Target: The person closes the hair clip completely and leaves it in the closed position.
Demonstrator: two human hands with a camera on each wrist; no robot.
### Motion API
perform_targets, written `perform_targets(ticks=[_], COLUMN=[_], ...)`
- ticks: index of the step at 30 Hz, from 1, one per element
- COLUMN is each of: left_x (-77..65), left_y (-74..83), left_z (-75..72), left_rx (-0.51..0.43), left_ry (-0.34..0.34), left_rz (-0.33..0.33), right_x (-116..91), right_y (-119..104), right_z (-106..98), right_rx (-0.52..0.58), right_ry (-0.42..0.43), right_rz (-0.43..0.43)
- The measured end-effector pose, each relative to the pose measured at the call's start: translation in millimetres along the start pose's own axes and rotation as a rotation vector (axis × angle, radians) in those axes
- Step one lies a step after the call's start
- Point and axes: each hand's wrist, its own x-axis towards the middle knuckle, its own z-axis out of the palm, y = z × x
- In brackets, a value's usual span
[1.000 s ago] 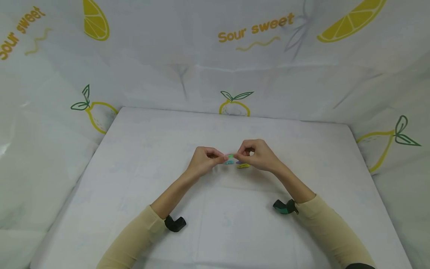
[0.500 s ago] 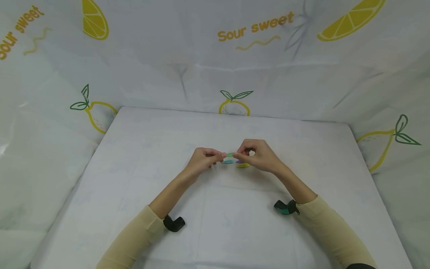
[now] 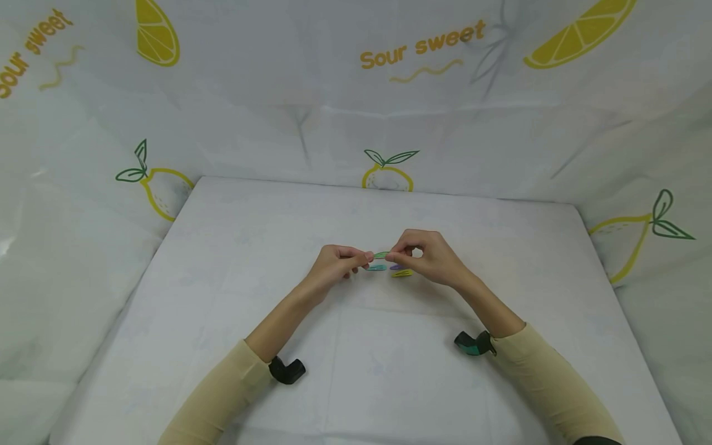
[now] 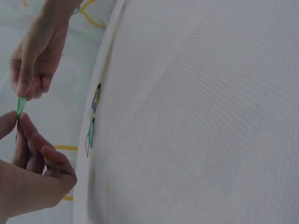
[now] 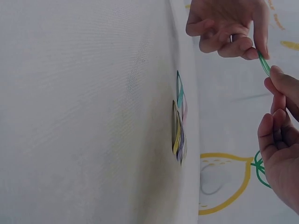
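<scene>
A green snap hair clip [image 3: 381,255] is stretched between the fingertips of both hands, above the table. My left hand [image 3: 334,266] pinches one end with thumb and forefinger, and my right hand [image 3: 428,256] pinches the other. In the right wrist view the clip [image 5: 264,64] shows thin strips slightly apart. Below the hands, a teal clip [image 3: 377,267], a purple clip [image 3: 396,267] and a yellow clip [image 3: 402,272] lie on the table. A pink clip [image 5: 185,108] lies beside the teal one, and a pale clip [image 5: 185,147] beside the purple.
The white-covered table [image 3: 389,371] has its far edge behind the hands. A white curtain [image 3: 250,111] printed with lemons hangs around its back and sides. Black camera mounts [image 3: 288,371] sit at both wrists, beside beige sleeves [image 3: 222,389].
My left hand has drawn back slightly to the left, so more of the green clip shows between the hands. The right hand has barely moved. The clips on the table lie as before.
</scene>
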Motion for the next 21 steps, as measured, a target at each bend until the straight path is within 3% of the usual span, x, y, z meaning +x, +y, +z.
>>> perform_targets(ticks=[6,13,21], left_x=[-1.1,0.5,1.0], left_y=[0.8,-2.5,-8.2], left_z=[1.2,-0.2,-2.9], left_rx=[-0.056,-0.047,0.023], left_ry=[-0.019,-0.021,-0.003], left_rz=[-0.008,0.002,0.115], right_x=[-1.0,-1.9,-3.7], right_y=[1.0,0.5,1.1], right_z=[0.2,0.7,1.4], right_rx=[0.012,0.036,0.075], right_ry=[0.002,-0.023,-0.042], right_rz=[0.008,0.034,0.079])
